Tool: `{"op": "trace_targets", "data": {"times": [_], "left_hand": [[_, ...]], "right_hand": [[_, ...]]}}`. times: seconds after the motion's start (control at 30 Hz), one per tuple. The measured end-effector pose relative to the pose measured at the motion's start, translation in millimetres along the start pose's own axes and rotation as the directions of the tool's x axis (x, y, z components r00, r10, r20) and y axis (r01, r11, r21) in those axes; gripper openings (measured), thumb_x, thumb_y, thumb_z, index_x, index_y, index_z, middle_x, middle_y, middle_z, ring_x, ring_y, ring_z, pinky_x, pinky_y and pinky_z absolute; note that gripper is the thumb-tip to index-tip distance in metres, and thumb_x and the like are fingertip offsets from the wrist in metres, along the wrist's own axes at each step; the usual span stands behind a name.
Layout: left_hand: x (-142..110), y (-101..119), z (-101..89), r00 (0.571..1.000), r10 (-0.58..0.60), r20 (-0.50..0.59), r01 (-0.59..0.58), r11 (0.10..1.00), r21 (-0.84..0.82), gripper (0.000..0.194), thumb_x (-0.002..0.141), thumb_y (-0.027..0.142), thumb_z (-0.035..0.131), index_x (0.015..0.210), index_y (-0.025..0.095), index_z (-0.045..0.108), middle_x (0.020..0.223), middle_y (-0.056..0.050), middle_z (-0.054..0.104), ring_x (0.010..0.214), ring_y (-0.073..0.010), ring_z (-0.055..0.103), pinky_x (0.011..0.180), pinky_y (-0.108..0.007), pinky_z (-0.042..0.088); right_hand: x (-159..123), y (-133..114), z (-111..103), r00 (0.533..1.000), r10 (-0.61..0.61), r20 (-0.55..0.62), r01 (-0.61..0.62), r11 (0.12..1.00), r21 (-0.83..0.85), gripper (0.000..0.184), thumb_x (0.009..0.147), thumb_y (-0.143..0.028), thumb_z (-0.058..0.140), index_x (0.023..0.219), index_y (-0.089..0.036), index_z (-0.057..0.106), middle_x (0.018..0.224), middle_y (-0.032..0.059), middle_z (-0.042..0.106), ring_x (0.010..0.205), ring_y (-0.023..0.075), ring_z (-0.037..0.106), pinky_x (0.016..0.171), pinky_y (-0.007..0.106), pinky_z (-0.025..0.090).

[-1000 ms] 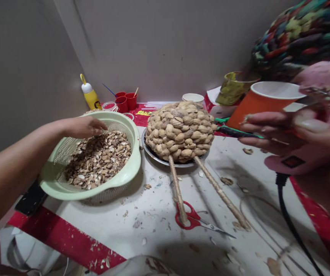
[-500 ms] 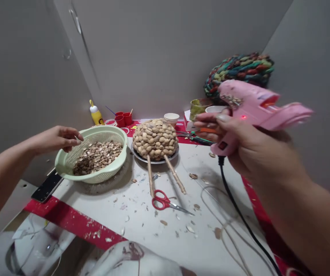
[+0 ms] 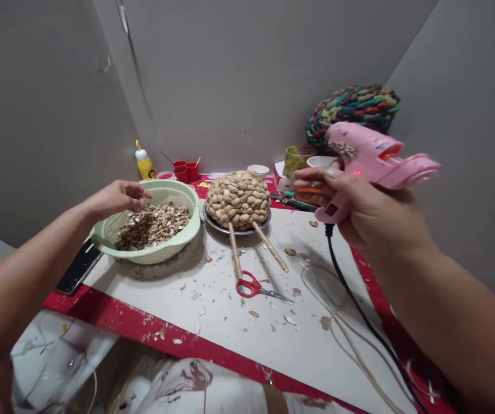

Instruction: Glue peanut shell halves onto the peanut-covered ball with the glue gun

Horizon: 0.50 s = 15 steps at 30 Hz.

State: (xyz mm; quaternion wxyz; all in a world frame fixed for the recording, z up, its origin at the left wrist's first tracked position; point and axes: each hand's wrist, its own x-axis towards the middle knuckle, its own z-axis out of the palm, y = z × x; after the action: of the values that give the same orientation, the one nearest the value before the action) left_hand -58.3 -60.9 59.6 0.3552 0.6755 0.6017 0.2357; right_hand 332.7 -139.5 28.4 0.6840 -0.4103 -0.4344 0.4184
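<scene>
My right hand (image 3: 370,215) grips a pink glue gun (image 3: 372,161) raised above the table's right side, a red light lit on it and its black cord (image 3: 360,310) trailing down. My left hand (image 3: 118,196) hovers over the left rim of a pale green colander (image 3: 178,236) full of shell pieces (image 3: 152,224), fingers pinched together on something too small to name. Beside the colander, a dome of whole nut shells (image 3: 239,198) sits on a metal plate (image 3: 213,221), with two twine-wrapped sticks (image 3: 269,247) jutting toward me.
Red-handled scissors (image 3: 254,286) and shell crumbs lie on the white table. A phone (image 3: 77,269) rests at the left edge. At the back stand a yellow bottle (image 3: 144,162), red cups (image 3: 187,171), paper cups and a multicoloured braided bundle (image 3: 353,109). A thin cord loops at right.
The view pulled back from the table. My left hand lifted from the shell pieces to the colander's rim. The glue gun came clearly into view in my right hand.
</scene>
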Motion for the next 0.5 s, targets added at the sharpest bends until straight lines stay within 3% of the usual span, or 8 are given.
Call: {"op": "trace_targets", "data": {"times": [0.1,0.2,0.33,0.4,0.5], "left_hand": [[8.9,-2.6,-8.3,0.996,0.079,-0.029,-0.078,0.996,0.038,0.026,0.057,0.027,0.077,0.081,0.02,0.07,0.068,0.0,0.067,0.067,-0.0171,0.063,0.075,-0.035,0.055],[23.5,-3.9,-11.7,0.989,0.114,-0.098,-0.108,0.992,0.061,0.021,0.059,0.027,0.071,0.079,0.02,0.069,0.068,0.0,0.067,0.066,-0.0165,0.063,0.072,-0.033,0.053],[42.1,-7.9,-8.2,0.999,0.043,-0.025,-0.041,0.994,0.103,0.023,0.064,0.034,0.072,0.08,0.018,0.069,0.076,-0.006,0.074,0.07,-0.0201,0.067,0.065,-0.032,0.052],[47.2,-10.2,-5.9,0.997,-0.032,0.067,0.02,0.985,0.17,0.033,0.069,0.046,0.073,0.085,0.017,0.071,0.083,-0.009,0.077,0.07,-0.0223,0.069,0.063,-0.034,0.054],[50.5,-13.5,-3.5,0.979,-0.127,0.161,0.079,0.958,0.277,0.052,0.077,0.064,0.065,0.092,0.015,0.074,0.088,-0.012,0.079,0.074,-0.0255,0.072,0.069,-0.037,0.057]], "right_hand": [[12.5,-1.1,5.2,0.998,-0.049,-0.026,0.046,0.995,-0.09,0.024,0.078,-0.035,0.076,0.089,-0.014,0.074,0.098,0.0088,0.073,0.077,0.0135,0.07,0.056,0.019,0.05],[34.5,-8.4,14.2,0.976,-0.198,-0.095,0.18,0.968,-0.174,0.02,0.082,-0.032,0.071,0.086,-0.013,0.073,0.092,0.0091,0.072,0.074,0.013,0.069,0.052,0.019,0.047],[67.5,-11.6,25.8,0.831,-0.531,-0.167,0.488,0.839,-0.241,0.009,0.082,-0.024,0.064,0.079,-0.016,0.065,0.084,0.0022,0.07,0.069,0.008,0.067,0.063,0.021,0.051],[77.2,-2.0,28.5,0.786,-0.592,-0.177,0.558,0.803,-0.21,0.005,0.08,-0.024,0.063,0.08,-0.02,0.058,0.082,-0.0019,0.069,0.068,0.0081,0.066,0.065,0.023,0.051],[75.3,24.6,28.0,0.845,-0.469,-0.257,0.448,0.883,-0.14,0.014,0.074,-0.028,0.067,0.077,-0.022,0.055,0.075,-0.0022,0.066,0.064,0.0109,0.063,0.062,0.026,0.05]]}}
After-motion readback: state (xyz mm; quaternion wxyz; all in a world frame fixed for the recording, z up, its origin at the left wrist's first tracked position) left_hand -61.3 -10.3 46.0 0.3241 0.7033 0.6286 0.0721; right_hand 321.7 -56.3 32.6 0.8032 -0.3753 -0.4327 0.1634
